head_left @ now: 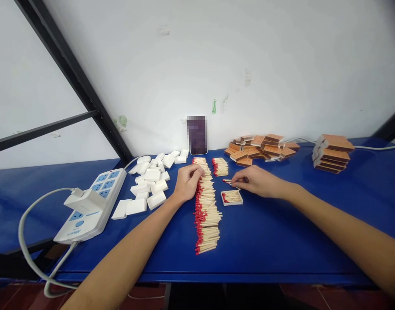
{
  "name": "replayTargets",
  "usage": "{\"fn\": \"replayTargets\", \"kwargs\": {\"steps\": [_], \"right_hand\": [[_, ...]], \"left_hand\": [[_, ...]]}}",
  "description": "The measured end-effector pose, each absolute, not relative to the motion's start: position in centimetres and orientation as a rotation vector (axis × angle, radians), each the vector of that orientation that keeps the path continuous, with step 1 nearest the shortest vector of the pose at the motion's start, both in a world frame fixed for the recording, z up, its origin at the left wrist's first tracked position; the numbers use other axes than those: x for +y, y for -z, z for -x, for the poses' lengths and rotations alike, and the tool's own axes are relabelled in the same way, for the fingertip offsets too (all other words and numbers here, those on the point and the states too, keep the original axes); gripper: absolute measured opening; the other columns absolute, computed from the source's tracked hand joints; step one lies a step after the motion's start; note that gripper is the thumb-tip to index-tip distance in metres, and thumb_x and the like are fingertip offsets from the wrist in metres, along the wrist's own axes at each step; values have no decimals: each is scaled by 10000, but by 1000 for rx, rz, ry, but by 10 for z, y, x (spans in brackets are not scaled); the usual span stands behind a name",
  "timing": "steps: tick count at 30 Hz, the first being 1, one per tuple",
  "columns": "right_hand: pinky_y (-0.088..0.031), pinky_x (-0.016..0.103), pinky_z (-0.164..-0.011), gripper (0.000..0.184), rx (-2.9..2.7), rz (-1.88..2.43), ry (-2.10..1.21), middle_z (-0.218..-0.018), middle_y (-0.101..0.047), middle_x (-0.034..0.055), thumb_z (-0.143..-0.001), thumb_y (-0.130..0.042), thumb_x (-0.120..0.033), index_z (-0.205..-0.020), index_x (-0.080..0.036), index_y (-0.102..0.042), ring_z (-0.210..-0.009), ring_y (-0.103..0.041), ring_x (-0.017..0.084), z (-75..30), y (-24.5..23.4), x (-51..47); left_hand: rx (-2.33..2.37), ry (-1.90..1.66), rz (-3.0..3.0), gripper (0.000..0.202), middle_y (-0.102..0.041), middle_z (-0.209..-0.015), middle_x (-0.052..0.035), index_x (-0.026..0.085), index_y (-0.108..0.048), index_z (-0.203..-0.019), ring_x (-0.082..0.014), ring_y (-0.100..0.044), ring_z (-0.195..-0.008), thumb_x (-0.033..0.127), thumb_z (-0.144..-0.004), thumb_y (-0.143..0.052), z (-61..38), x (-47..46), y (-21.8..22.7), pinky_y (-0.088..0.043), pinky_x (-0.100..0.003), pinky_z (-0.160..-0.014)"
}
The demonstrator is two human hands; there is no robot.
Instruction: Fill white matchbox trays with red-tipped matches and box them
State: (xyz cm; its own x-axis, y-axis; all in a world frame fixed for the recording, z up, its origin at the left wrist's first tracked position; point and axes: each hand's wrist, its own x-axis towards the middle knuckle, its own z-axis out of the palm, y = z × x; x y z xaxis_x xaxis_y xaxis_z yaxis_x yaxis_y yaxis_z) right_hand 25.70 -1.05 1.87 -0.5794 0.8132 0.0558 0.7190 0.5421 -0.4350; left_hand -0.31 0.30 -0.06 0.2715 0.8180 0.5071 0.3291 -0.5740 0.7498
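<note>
A long row of red-headed matches [208, 215] runs from front to back in the middle of the blue table. My left hand [187, 183] rests on the row's left side, fingers curled together over the match heads; whatever is between the fingertips is hidden. Right of the row, my right hand [254, 181] pinches a few matches [227, 181], their red heads pointing left. Just in front of that hand lies an open white matchbox tray [232, 203] with matches inside. A smaller bunch of matches [220, 167] lies behind it, beside the row's far end.
White matchbox trays [152, 175] are scattered at left, near a white power strip [97, 198] with a plugged-in adapter and cable. Orange-brown matchboxes [265, 148] are heaped at the back, with a neat stack [333, 153] farther right. A phone [197, 135] leans on the wall.
</note>
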Motion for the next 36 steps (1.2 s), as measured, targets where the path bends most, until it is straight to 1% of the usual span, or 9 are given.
{"fn": "replayTargets", "kwargs": {"steps": [4, 9, 14, 19, 24, 27, 30, 32, 36], "right_hand": [[-434, 298, -701, 347, -2515, 1206, -444, -952, -759, 79, -959, -510, -426, -974, -192, -766, -820, -652, 203, -260, -13, -5], [-400, 281, -612, 328, -2471, 1224, -456, -788, -699, 52, -901, -602, -479, -926, -200, -772, -672, -578, 168, -262, -9, -2], [-415, 273, -616, 320, -2462, 1177, -577, -819, -705, 54, -904, -583, -444, -907, -186, -774, -664, -566, 155, -261, -9, -3], [-364, 281, -575, 376, -2415, 1299, -422, -703, -667, 33, -884, -596, -520, -967, -198, -772, -603, -528, 156, -260, -6, -2], [-417, 296, -656, 417, -2419, 1307, -526, -898, -764, 76, -919, -541, -522, -1013, -196, -784, -718, -623, 190, -260, -8, -2], [-414, 294, -636, 422, -2398, 1353, -607, -809, -746, 65, -900, -546, -530, -962, -185, -781, -680, -603, 189, -259, -14, -4], [-369, 278, -565, 443, -2417, 1427, -692, -691, -662, 38, -883, -537, -567, -913, -176, -742, -607, -522, 166, -259, -23, -8], [-350, 276, -552, 455, -2466, 1449, -727, -678, -628, 30, -903, -494, -582, -910, -176, -701, -592, -494, 159, -259, -28, -11], [-352, 291, -592, 415, -2588, 1453, -593, -717, -635, 42, -955, -414, -549, -887, -203, -632, -635, -535, 181, -261, -30, -16]], "left_hand": [[1033, -1260, -2077, 351, -555, -611, 3, 158, -608, -647, -133, -479, -591, 335, -909, -455, 3, 3, 1, -351, -271, -601], [1033, -1263, -2098, 357, -547, -611, 5, 157, -611, -647, -132, -482, -595, 329, -922, -462, 3, 1, 1, -351, -272, -609], [1021, -1254, -2111, 350, -547, -616, 6, 158, -607, -649, -132, -481, -597, 323, -923, -465, 3, 1, 1, -348, -271, -608], [1023, -1245, -2127, 351, -549, -619, 4, 157, -605, -646, -133, -480, -598, 321, -922, -462, 3, 1, 1, -350, -273, -612], [1025, -1241, -2142, 351, -575, -638, -5, 159, -601, -649, -140, -502, -614, 325, -924, -458, 3, 0, 0, -366, -273, -627], [1041, -1224, -2153, 356, -586, -644, -9, 163, -598, -650, -145, -511, -621, 335, -924, -450, 3, 0, -1, -377, -273, -638], [1056, -1212, -2162, 356, -591, -645, -11, 165, -598, -650, -148, -516, -625, 339, -920, -444, 2, 0, -2, -381, -272, -639], [1053, -1218, -2166, 352, -593, -645, -12, 164, -598, -650, -147, -516, -623, 332, -919, -445, 2, 0, -2, -379, -272, -635], [1039, -1227, -2174, 351, -595, -645, -12, 161, -597, -645, -144, -517, -620, 318, -922, -449, 2, -1, -2, -377, -271, -631]]}}
